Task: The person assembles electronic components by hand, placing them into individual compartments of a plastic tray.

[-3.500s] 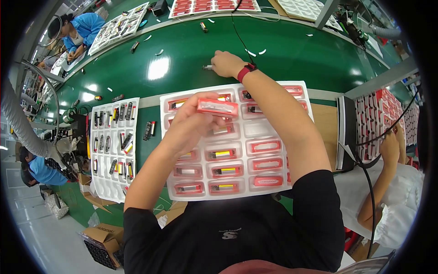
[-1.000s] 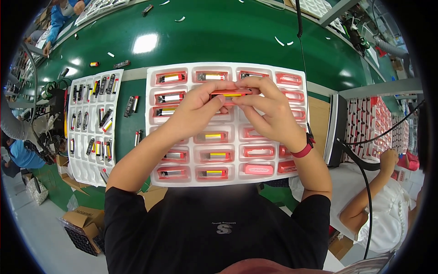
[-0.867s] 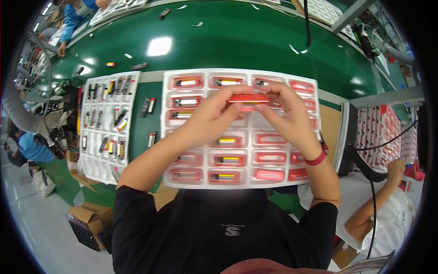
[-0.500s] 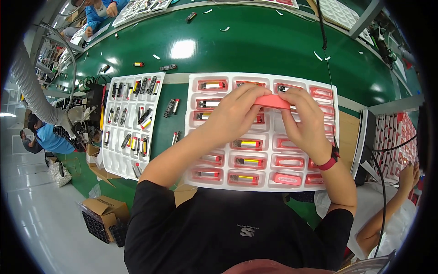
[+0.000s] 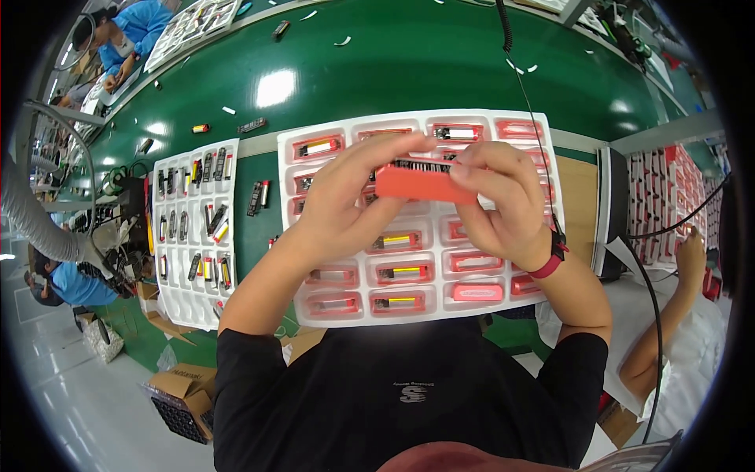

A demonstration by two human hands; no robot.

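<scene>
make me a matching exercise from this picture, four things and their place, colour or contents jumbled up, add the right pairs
Things:
1. Wristband
2. Case in the right hand
3. Cardboard box
4. Narrow left tray

Descriptions:
A. Holding slim black and yellow pieces
B. On the floor, lower left
C. Around the right wrist
D. Orange-red

Right pairs: 1-C, 2-D, 3-B, 4-A

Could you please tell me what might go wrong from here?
The red, box-shaped plastic case, in the grip of the right hand with the left hand at its other end, might slip onto the white moulded plastic tray below.
The black cord, coiled higher up, hangs close to the red wristband and could snag.
Loose dark cylindrical parts lie near the left forearm, which might knock them.
</scene>
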